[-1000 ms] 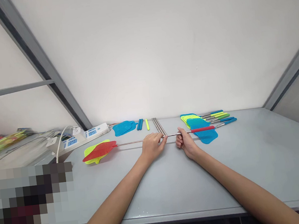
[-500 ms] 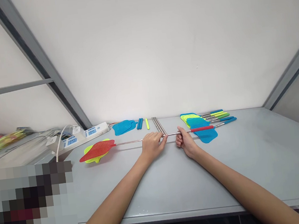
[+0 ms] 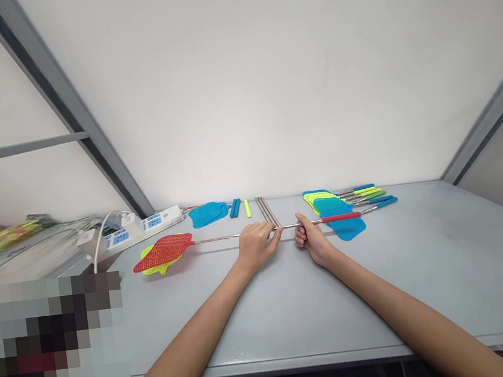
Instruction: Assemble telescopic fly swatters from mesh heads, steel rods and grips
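Observation:
My left hand [image 3: 257, 245] and my right hand [image 3: 312, 239] both grip the thin metal rod of a red fly swatter [image 3: 164, 250] held level above the grey table [image 3: 293, 311]. Its red mesh head hangs out to the left, over a yellow-green swatter head [image 3: 156, 267] lying on the table. The red grip [image 3: 341, 217] of the handle sticks out to the right of my right hand. Both hands have their fingers curled round the rod, a short gap apart.
Finished swatters [image 3: 340, 214] with blue and green handles lie in a pile at the right rear. Loose metal rods [image 3: 266, 210], blue and yellow grips [image 3: 239, 208] and a blue swatter head [image 3: 208, 214] lie along the wall. A white power strip [image 3: 138, 228] sits at the left rear.
The red swatter head has drifted a little to the left and slightly up. Both hands stay in about the same place on the rod.

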Demonstrator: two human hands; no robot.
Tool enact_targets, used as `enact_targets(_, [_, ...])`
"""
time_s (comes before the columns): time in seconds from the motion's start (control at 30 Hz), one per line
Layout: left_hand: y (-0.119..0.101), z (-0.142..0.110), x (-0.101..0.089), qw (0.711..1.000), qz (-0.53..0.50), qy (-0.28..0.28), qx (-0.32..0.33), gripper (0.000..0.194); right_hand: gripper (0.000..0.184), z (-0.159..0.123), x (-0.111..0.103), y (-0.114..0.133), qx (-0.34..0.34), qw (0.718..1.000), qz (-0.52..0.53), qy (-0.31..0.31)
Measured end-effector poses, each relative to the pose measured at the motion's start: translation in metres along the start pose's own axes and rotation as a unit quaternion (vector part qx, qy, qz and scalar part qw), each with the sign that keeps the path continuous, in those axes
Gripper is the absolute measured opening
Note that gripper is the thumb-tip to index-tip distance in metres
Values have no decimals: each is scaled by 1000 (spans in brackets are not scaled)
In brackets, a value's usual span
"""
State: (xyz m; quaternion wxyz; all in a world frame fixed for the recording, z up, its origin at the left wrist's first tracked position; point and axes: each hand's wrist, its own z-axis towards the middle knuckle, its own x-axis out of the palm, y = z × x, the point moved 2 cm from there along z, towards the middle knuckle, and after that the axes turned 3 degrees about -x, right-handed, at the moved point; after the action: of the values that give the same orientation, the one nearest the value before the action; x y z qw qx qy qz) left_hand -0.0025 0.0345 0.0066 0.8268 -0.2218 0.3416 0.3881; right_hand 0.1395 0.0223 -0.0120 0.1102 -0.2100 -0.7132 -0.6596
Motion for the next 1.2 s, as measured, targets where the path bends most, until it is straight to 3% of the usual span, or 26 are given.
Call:
enact_targets(0.33, [-3,0,-1,1000,0,3,10,31,42,-1,2,-4,27,998,4,55])
enact_targets(1.2, [-2,4,-6,998,-39,34,23,22,34,1,0,-3,68,993,53,79])
